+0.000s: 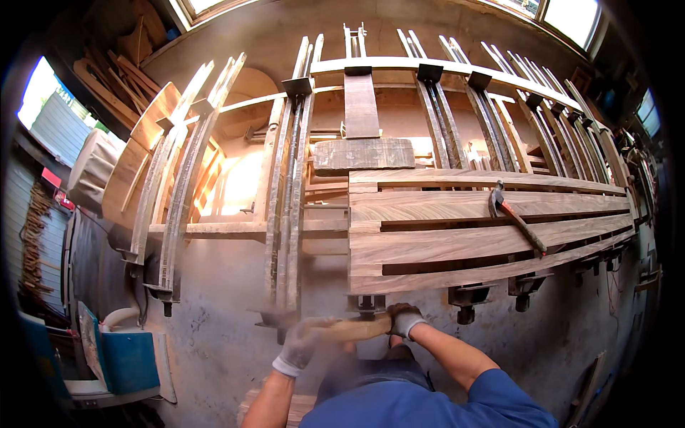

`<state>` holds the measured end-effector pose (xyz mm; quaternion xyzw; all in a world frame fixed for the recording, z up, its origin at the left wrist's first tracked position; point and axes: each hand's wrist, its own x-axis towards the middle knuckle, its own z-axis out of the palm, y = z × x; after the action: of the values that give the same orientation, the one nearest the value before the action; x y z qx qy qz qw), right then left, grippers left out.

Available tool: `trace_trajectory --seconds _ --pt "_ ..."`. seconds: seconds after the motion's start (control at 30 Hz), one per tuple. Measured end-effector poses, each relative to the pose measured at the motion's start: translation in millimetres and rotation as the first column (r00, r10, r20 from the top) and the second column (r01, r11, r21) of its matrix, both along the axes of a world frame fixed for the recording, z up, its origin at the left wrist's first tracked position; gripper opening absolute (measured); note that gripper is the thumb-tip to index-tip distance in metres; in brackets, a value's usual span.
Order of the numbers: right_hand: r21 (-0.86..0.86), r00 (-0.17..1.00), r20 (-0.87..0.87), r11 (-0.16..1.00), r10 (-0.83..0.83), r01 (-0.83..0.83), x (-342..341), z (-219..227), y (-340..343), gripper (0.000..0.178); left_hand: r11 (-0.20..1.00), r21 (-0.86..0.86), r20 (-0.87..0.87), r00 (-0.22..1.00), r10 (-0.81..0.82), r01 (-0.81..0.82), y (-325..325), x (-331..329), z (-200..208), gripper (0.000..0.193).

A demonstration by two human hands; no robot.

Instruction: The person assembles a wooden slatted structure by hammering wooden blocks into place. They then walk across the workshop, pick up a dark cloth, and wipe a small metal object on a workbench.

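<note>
Nearest: the worker in a blue shirt (421, 410), bare forearms reaching forward, gloves on both hands. Left hand (298, 348) grasps the left end of a pale wooden piece (357, 329); outline smeared by blur, exact finger placement cannot be told. Right hand (404, 319) is closed on the piece's right end, glove dark over the fingers, cuff pale. The piece lies roughly crosswise in front of the body, short of the near edge of the slatted panel (457, 235).

Panel: four long grained slats, narrow gaps between, short blocks joining them at the left end. A hammer (517, 221) rests across the slats — head toward the far side, handle slanting right and nearer.

Just past the panel's far edge, a weathered block (364, 155); beyond that, a brown board (362, 107) runs away to the long pale rail (457, 70). Clamp bars (285, 178) extend under the rail. Farthest: a bright window (573, 21), upper right.
</note>
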<state>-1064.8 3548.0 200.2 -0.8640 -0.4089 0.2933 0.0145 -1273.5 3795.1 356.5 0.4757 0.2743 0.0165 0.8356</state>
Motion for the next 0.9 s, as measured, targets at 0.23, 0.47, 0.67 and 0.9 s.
trace_trajectory --seconds 0.23,0.47,0.67,0.9 --pt "0.004 0.997 0.038 0.998 -0.064 0.064 -24.2 48.3 3.2 0.038 0.997 -0.009 -0.004 0.997 -0.078 0.078 7.9 16.9 2.0 0.041" --pt "0.106 0.960 -0.162 0.963 -0.230 0.248 -32.8 24.4 10.4 0.037 0.773 0.491 -0.085 0.905 -0.417 0.402 -12.0 48.3 41.4 0.034" --pt "0.048 0.954 -0.290 0.995 -0.072 0.090 -40.2 -11.9 12.7 0.041 0.513 0.682 -0.093 0.757 -0.646 0.521 -46.7 93.8 60.8 0.031" --pt "-0.022 0.943 -0.332 0.999 0.025 -0.035 -56.6 -1.5 15.5 0.041 0.193 0.704 -0.509 0.675 -0.535 0.684 -124.4 134.0 56.3 0.034"
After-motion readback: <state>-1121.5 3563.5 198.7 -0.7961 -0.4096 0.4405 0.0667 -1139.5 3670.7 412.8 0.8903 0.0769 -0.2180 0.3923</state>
